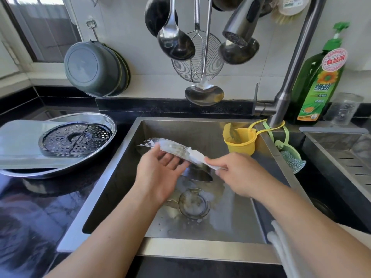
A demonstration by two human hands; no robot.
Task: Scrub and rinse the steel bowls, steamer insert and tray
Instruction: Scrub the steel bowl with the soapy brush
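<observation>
Over the sink: a steel bowl (176, 155) is held tilted above the basin, its rim and inside streaked with white suds.
Sink (200, 127): a steel basin let into the black worktop (40, 207); a round drain strainer (193, 202) sits in its floor toward the near side, with foam around it.
Left hand (160, 173): palm up under the bowl's near side, fingers fairly straight and spread, supporting the bowl from below rather than wrapped round it.
Right hand (236, 173): fingers curled, pinching a white cloth (200, 159) that lies against the right-hand part of the bowl's rim.
Steamer insert (76, 138): a perforated round plate lying flat on the worktop's left side, inside the tray.
Tray (104, 125): a wide, shallow round steel tray left of the sink, near the sink's left edge; a flat grey board (18, 143) lies across its left part.
Yellow cup (240, 141): hangs at the sink's far right corner, beside the tap's base.
Tap (297, 57): rises from the far right corner, spray head (239, 27) pointing down over the basin.
Dish soap bottle (319, 81): green, upright on the worktop's far right edge.
Back wall: ladles (176, 43) and a wire skimmer (197, 67) hang above the sink; grey basins (94, 69) hang to the left.
</observation>
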